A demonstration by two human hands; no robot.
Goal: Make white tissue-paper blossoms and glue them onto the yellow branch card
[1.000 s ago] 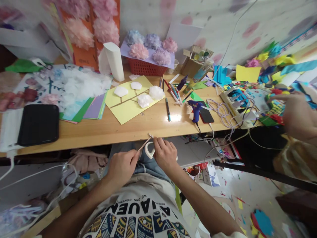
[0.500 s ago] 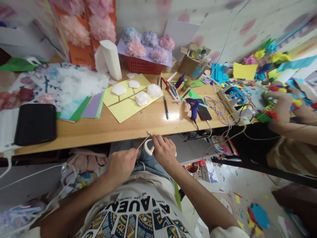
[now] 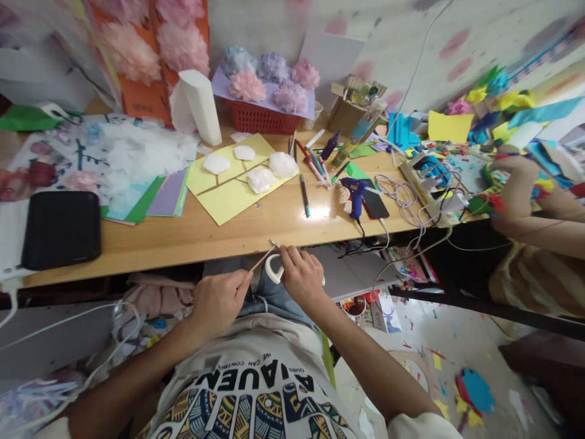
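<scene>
Over my lap, just off the table's front edge, my left hand (image 3: 222,300) pinches a thin brown stick (image 3: 262,259). My right hand (image 3: 301,274) is closed around scissors with white handles (image 3: 274,271). Their short metal blades point up and left, and the stick's far end meets them; whether they bite into it I cannot tell. Beyond my hands lies a yellow sheet (image 3: 223,210) with brown branch lines, white paper shapes (image 3: 216,163) and fluffy white puffs (image 3: 261,180) on it.
A blue glue gun (image 3: 355,195) lies by a phone (image 3: 375,204) and tangled cables. Markers (image 3: 304,195), a paper roll (image 3: 203,107), a red basket (image 3: 265,119) and a black tablet-like object (image 3: 61,230) share the table (image 3: 183,256). Another person's arms (image 3: 525,189) work at right.
The view has shifted slightly. My left hand has turned and dropped back a little, still with the stick. My right hand keeps the scissors in nearly the same place.
</scene>
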